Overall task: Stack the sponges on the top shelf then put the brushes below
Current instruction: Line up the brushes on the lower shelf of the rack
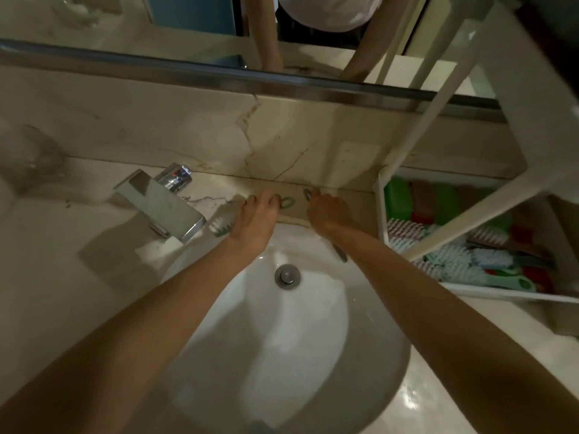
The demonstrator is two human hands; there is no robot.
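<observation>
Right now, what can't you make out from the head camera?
- Head view, top shelf: blurred and cut off by the top edge; any sponges there are unseen.
- Green brush: handle hidden under the left hand holding it.
- Grey brush: mostly hidden under the right hand; bristles unseen.
- Brushes on the lower shelf: crossed by a rack leg, blurred; count unclear.

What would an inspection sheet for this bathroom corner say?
Surface: marble counter around a white sink.
Job's things: green brush and grey brush behind the sink; more brushes in the white rack.
Clutter: nothing seen.
Hands: left hand grips the green brush; right hand grips the grey brush.
Cables: nothing seen.
Surroundings: chrome tap, wall mirror.
</observation>
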